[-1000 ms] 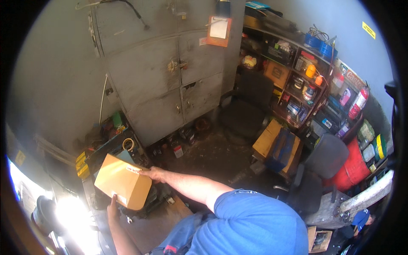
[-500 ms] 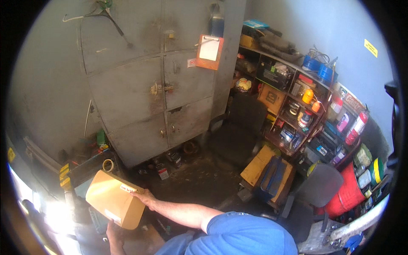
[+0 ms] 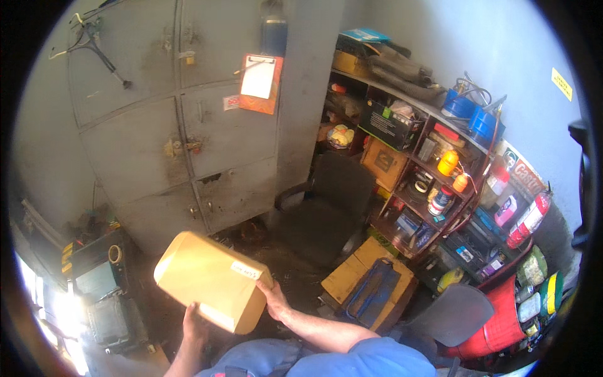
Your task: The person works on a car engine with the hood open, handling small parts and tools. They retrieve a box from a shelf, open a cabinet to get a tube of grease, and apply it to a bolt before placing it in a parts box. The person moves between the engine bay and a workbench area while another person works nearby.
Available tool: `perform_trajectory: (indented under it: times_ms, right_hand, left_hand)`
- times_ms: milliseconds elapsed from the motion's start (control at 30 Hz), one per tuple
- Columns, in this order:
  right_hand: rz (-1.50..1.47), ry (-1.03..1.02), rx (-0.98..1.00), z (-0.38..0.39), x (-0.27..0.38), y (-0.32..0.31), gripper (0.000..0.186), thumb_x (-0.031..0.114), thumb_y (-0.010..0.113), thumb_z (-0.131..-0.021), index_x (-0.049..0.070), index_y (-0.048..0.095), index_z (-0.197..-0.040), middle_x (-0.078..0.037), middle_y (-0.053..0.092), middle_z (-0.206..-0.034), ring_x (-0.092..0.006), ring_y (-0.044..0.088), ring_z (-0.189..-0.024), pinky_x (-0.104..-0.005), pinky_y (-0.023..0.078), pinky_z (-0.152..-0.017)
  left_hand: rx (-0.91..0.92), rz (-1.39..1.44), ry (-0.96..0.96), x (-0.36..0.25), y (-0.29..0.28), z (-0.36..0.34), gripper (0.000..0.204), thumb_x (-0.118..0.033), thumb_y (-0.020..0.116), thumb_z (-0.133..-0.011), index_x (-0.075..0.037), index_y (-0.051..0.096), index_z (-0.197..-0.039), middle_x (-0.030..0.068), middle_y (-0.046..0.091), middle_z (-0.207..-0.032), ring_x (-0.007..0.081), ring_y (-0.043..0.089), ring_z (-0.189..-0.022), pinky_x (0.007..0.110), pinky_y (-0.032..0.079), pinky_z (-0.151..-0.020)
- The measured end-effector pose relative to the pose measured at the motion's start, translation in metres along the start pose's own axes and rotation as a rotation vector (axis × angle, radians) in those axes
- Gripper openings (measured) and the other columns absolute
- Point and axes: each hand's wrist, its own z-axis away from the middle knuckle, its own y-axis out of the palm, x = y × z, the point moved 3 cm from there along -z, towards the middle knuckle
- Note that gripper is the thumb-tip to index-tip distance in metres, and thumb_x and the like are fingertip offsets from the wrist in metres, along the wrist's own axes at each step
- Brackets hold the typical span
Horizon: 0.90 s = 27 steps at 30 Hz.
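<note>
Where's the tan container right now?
In the head view, the tan container is lower left of centre, held between the left hand and right hand, appearing below the grey cabinet.

Workshop, metal lockers [image 3: 220, 138], cluttered shelves [image 3: 389, 230]

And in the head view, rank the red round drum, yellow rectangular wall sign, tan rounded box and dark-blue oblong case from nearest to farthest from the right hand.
1. Tan rounded box: touching the right hand, on its left.
2. Dark-blue oblong case: right of the hand.
3. Red round drum: farther right.
4. Yellow rectangular wall sign: far upper right.
</note>
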Motion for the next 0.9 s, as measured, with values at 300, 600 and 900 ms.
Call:
perform_trajectory:
  times_ms: [300, 600, 900]
  right_hand:
    - [-0.161, -0.168, -0.116, -0.025, 0.100, -0.046, 0.077, 0.027, 0.073, -0.087, 0.011, 0.023, -0.143, -0.010, 0.044, -0.134, -0.0255, 0.045, -0.127, -0.0508, 0.048, -0.098]
    - [-0.441, -0.432, -0.155, -0.148, 0.233, -0.089, 0.056, 0.035, 0.061, -0.087, 0.008, 0.044, -0.134, -0.007, 0.056, -0.128, -0.0247, 0.055, -0.118, -0.0434, 0.044, -0.101]
    - [-0.351, -0.735, -0.461, -0.209, 0.401, -0.147, 0.072, 0.047, 0.060, -0.092, 0.008, 0.031, -0.146, -0.010, 0.040, -0.146, -0.0270, 0.039, -0.134, -0.0476, 0.032, -0.109]
  left_hand:
    - [0.171, -0.027, -0.106, -0.015, 0.227, -0.117, 0.039, -0.039, 0.070, -0.079, -0.017, 0.059, -0.108, -0.0039, 0.060, -0.095, 0.0115, 0.049, -0.079, 0.029, 0.033, -0.068]
    - [0.612, -0.353, 0.139, -0.081, 0.359, -0.239, 0.067, -0.036, 0.061, -0.094, -0.001, 0.033, -0.144, 0.0054, 0.053, -0.118, 0.0100, 0.043, -0.077, 0.025, 0.039, -0.065]
    - [-0.400, -0.611, 0.685, -0.238, 0.241, -0.369, 0.053, -0.038, 0.069, -0.089, 0.000, 0.058, -0.125, 0.0149, 0.060, -0.122, 0.0252, 0.056, -0.112, 0.038, 0.042, -0.098]
